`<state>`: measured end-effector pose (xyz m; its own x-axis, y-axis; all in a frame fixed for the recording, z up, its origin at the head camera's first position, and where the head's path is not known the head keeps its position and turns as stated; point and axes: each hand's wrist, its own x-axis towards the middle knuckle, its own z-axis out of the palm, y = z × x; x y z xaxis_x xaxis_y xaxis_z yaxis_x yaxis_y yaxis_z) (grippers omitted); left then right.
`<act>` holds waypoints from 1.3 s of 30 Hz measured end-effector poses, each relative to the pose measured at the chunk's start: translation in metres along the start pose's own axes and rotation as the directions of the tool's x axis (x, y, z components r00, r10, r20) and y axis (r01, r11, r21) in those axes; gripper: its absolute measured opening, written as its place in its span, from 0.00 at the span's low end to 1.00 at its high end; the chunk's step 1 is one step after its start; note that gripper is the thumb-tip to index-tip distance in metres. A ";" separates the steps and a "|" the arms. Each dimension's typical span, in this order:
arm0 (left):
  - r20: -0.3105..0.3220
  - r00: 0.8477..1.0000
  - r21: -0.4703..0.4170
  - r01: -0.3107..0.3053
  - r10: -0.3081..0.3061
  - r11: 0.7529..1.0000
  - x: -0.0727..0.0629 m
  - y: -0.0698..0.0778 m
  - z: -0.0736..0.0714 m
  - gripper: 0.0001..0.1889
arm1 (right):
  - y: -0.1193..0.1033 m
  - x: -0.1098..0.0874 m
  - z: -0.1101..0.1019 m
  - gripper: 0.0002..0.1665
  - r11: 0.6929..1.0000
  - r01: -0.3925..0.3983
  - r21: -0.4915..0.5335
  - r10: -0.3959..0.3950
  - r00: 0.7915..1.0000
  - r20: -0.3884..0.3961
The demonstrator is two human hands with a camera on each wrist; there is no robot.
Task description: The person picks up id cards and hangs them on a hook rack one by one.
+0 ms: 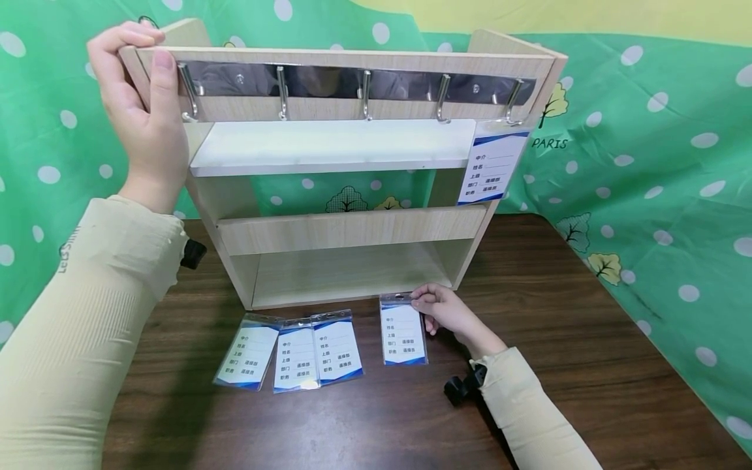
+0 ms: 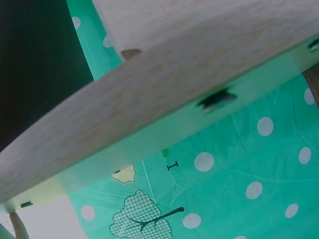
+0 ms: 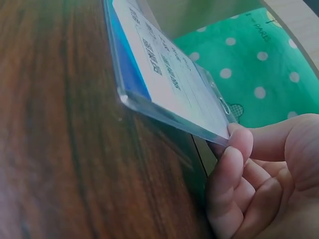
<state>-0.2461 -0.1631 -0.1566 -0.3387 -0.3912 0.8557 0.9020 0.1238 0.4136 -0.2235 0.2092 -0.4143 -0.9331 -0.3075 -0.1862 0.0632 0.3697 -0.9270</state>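
Note:
My left hand (image 1: 143, 111) grips the upper left corner of a light wooden shelf (image 1: 352, 232), thumb on the front board and fingers behind the side panel. A metal strip with several hooks (image 1: 366, 94) runs along that board. Low at the front right, my right hand (image 1: 449, 312) pinches the upper right edge of a clear-sleeved badge (image 1: 404, 333). In the right wrist view the badge (image 3: 169, 74) tilts up from the tabletop between thumb and forefinger. Another badge (image 1: 493, 166) hangs from the rightmost hook.
Three more badges lie on the dark wooden table (image 1: 376, 431) before the shelf: one badge (image 1: 247, 356) on the left, beside a pair of badges (image 1: 296, 359) set edge to edge. A green dotted cloth (image 1: 664, 196) covers the wall behind and to the right.

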 end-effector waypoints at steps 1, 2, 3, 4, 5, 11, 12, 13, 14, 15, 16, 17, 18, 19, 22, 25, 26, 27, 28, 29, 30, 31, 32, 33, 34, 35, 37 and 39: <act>-0.001 1.000 0.002 0.000 0.000 1.000 0.000 0.000 0.000 0.07 | -0.001 0.000 0.000 0.17 1.000 0.003 0.000 -0.003 1.000 -0.003; -0.002 1.000 0.006 -0.001 0.001 1.000 0.000 0.000 0.000 0.07 | -0.001 0.000 0.000 0.17 1.000 0.005 0.001 -0.004 1.000 -0.005; -0.002 1.000 0.009 0.000 0.000 1.000 0.000 0.000 0.000 0.07 | -0.002 0.000 -0.001 0.17 1.000 0.003 0.005 -0.003 1.000 -0.007; -0.003 1.000 0.012 0.000 0.000 1.000 0.000 0.000 0.000 0.07 | -0.003 0.000 -0.001 0.17 1.000 0.002 0.009 -0.002 1.000 -0.010; -0.003 1.000 0.015 -0.001 0.001 1.000 0.000 0.000 0.000 0.07 | -0.004 0.000 -0.001 0.17 1.000 0.003 0.014 -0.003 1.000 -0.012; -0.008 1.000 0.010 0.001 -0.001 1.000 0.000 0.000 0.000 0.06 | -0.008 -0.001 -0.003 0.19 1.000 0.005 0.019 -0.004 0.999 -0.041; -0.010 1.000 0.004 0.001 -0.001 1.000 0.000 0.001 0.000 0.06 | -0.009 -0.001 -0.003 0.19 1.000 0.001 0.017 0.000 0.999 -0.051; -0.012 1.000 0.000 0.002 -0.002 1.000 0.000 0.001 0.000 0.06 | -0.010 -0.001 -0.003 0.19 1.000 -0.001 0.016 0.002 0.998 -0.058; -0.013 1.000 -0.003 0.002 -0.002 1.000 0.000 0.001 0.001 0.06 | -0.010 -0.001 -0.003 0.18 1.000 -0.003 0.015 0.004 0.998 -0.066; -0.014 1.000 -0.006 0.003 -0.003 1.000 0.000 0.001 0.001 0.06 | -0.011 -0.002 -0.003 0.18 1.000 -0.001 0.013 0.002 0.997 -0.071; -0.014 1.000 -0.006 0.005 -0.005 1.000 0.000 0.001 0.001 0.06 | -0.012 -0.002 -0.003 0.18 1.000 0.001 0.012 0.000 0.997 -0.075; -0.013 1.000 -0.005 0.005 -0.006 1.000 0.000 0.001 0.001 0.06 | -0.012 -0.002 -0.003 0.17 1.000 0.004 0.014 -0.003 0.997 -0.079; -0.011 1.000 -0.003 0.006 -0.006 1.000 0.000 0.001 0.001 0.06 | -0.013 -0.003 -0.004 0.17 1.000 0.011 0.014 -0.009 0.997 -0.080; -0.010 1.000 0.000 0.007 -0.007 1.000 -0.001 0.001 0.000 0.06 | -0.014 -0.003 -0.004 0.18 1.000 0.018 0.017 -0.017 0.997 -0.079; -0.008 1.000 0.007 0.007 -0.007 1.000 -0.001 0.001 0.000 0.06 | -0.017 -0.005 -0.005 0.18 0.999 0.040 0.027 -0.037 0.996 -0.077; -0.009 1.000 0.009 0.007 -0.007 1.000 -0.001 0.001 0.000 0.06 | -0.021 -0.006 -0.006 0.18 0.998 0.053 0.034 -0.050 0.996 -0.075; -0.009 1.000 0.010 0.008 -0.008 1.000 -0.001 0.001 0.000 0.06 | -0.022 -0.007 -0.006 0.18 0.998 0.055 0.036 -0.052 0.996 -0.073; -0.009 1.000 0.011 0.008 -0.008 1.000 -0.001 0.001 0.000 0.06 | -0.023 -0.007 -0.006 0.18 0.998 0.056 0.038 -0.053 0.996 -0.073; -0.008 1.000 0.013 0.008 -0.008 1.000 -0.001 0.001 0.000 0.06 | -0.024 -0.008 -0.006 0.17 0.998 0.056 0.039 -0.053 0.996 -0.072; -0.008 1.000 0.014 0.008 -0.008 1.000 -0.001 0.001 0.000 0.06 | -0.025 -0.008 -0.006 0.17 0.998 0.057 0.041 -0.054 0.996 -0.070; -0.008 1.000 0.013 0.008 -0.008 1.000 -0.001 0.001 0.000 0.06 | -0.026 -0.009 -0.006 0.17 0.997 0.058 0.043 -0.055 0.996 -0.067; -0.008 1.000 0.012 0.008 -0.008 1.000 -0.001 0.001 0.000 0.06 | -0.027 -0.009 -0.006 0.17 0.997 0.059 0.047 -0.056 0.996 -0.064; -0.007 1.000 0.012 0.008 -0.008 1.000 -0.001 0.001 0.000 0.06 | -0.028 -0.010 -0.006 0.17 0.997 0.061 0.050 -0.058 0.996 -0.063; -0.008 1.000 0.010 0.008 -0.008 1.000 -0.001 0.001 0.000 0.06 | -0.029 -0.011 -0.005 0.16 0.997 0.064 0.052 -0.060 0.996 -0.062; -0.008 1.000 0.008 0.008 -0.008 1.000 -0.001 0.001 0.000 0.06 | -0.031 -0.011 -0.005 0.16 0.996 0.066 0.055 -0.063 0.996 -0.059; -0.009 1.000 0.005 0.008 -0.008 1.000 -0.001 0.001 0.001 0.06 | -0.032 -0.012 -0.005 0.16 0.996 0.069 0.056 -0.066 0.996 -0.057; -0.009 1.000 0.003 0.008 -0.008 1.000 -0.001 0.001 0.001 0.06 | -0.034 -0.013 -0.005 0.15 0.995 0.078 0.056 -0.075 0.996 -0.055; -0.009 1.000 0.005 0.008 -0.008 1.000 -0.001 0.001 0.001 0.06 | -0.035 -0.014 -0.005 0.15 0.995 0.088 0.052 -0.085 0.995 -0.054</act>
<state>-0.2456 -0.1620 -0.1566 -0.3439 -0.4004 0.8494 0.8977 0.1253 0.4225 -0.2144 0.2049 -0.3775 -0.9528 -0.2903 -0.0887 -0.0009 0.2949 -0.9555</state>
